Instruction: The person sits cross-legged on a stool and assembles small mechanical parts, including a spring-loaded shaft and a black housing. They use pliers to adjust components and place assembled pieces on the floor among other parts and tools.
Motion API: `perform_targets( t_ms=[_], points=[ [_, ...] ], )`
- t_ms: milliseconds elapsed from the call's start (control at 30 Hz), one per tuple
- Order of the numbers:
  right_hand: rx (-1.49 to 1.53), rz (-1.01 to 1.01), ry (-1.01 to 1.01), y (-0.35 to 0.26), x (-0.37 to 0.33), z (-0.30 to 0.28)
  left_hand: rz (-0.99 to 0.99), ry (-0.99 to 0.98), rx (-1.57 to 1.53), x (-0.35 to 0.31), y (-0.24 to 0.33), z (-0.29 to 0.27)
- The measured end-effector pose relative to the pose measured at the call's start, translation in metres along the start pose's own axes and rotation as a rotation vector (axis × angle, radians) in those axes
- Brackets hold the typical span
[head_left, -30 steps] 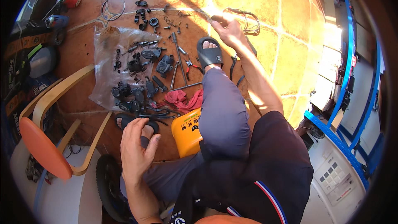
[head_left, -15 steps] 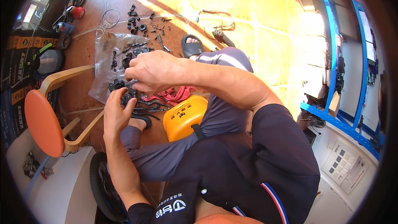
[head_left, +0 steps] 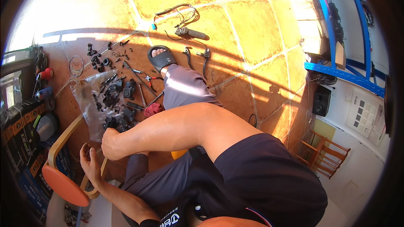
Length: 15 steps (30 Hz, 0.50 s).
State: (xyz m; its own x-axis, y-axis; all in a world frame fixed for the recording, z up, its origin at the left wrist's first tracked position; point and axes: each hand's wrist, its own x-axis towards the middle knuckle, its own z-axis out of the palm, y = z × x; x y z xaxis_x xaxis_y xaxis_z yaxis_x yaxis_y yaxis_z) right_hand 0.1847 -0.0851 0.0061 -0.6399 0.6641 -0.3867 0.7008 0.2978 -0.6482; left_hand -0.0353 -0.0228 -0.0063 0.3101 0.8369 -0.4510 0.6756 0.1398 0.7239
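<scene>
My right hand is curled at the near edge of a clear plastic sheet, its arm reaching across my body. Its fingers bend inward, and whatever they may hold is hidden. Just left of it and nearer to me, my left hand is raised with its fingers apart and nothing in them. Black mechanical parts lie in a heap on the sheet, and small fittings are scattered beyond it. Beside the heap are a wrench, red-handled pliers and a red cloth, partly covered by my arm.
An orange-topped stool with bent wooden legs stands close on the left, beside stacked boxes. Farther off lie a handlebar grip with cables and two levers. My sandalled foot is beside the tools. Blue shelving stands right.
The view has swung to the right. My right hand has drawn back from the parts toward me, down beside my left hand. The yellow seat is now mostly behind my arm.
</scene>
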Motion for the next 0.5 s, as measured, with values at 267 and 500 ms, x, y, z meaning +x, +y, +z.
perform_targets(
  t_ms=[267,500],
  points=[
    [-0.059,0.042,-0.064,-0.001,0.005,-0.011,-0.057,-0.053,0.066,0.017,0.004,0.008],
    [-0.006,0.217,0.163,-0.044,0.068,-0.03,-0.096,-0.106,0.056,0.029,0.001,0.001]
  ],
)
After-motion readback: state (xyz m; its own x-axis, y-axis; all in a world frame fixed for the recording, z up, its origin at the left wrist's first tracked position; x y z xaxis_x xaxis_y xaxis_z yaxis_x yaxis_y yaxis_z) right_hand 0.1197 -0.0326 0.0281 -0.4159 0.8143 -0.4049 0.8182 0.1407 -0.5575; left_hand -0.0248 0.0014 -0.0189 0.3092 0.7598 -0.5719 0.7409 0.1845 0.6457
